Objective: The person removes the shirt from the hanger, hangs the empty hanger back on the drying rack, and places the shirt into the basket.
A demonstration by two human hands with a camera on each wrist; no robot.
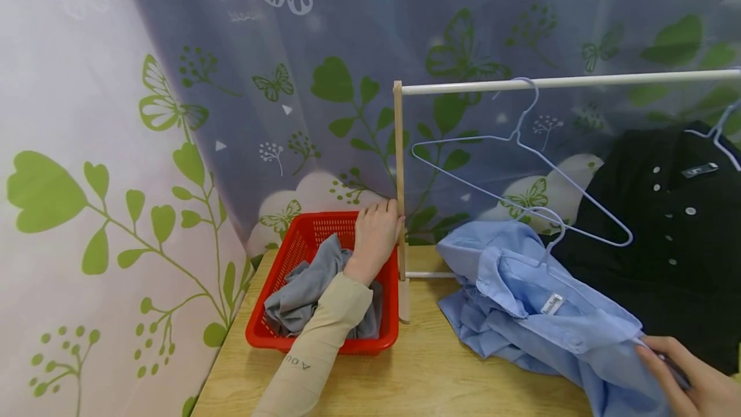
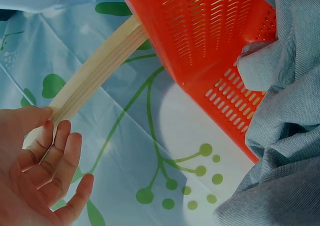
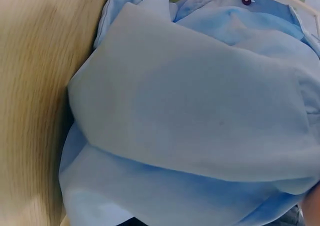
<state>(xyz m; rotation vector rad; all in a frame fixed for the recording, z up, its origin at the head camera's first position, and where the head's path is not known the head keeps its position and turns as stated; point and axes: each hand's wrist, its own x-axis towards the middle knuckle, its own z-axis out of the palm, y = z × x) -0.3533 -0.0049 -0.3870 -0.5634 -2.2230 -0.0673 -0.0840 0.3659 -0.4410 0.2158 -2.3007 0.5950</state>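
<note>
My left hand (image 1: 376,237) pinches the upright wooden post (image 1: 399,159) of a clothes rack between thumb and index finger; in the left wrist view its other fingers are loosely bent beside the post (image 2: 100,68). My right hand (image 1: 691,372) grips the shoulder area of a light blue shirt (image 1: 608,346), which droops over the table in folds. Inside the shirt's collar is a pale hanger (image 1: 547,256), its hook sticking up. Cloth of the shirt (image 3: 190,96) fills most of the right wrist view, with only an edge of the right hand (image 3: 312,211) showing.
A red basket (image 1: 253,333) holding grey-blue clothing (image 1: 307,295) stands left of the post. From the white rail (image 1: 463,88) hang a bare hanger (image 1: 579,188) and, farther right, a black buttoned garment (image 1: 613,185). A patterned curtain (image 1: 359,5) lies behind the wooden table (image 1: 446,378).
</note>
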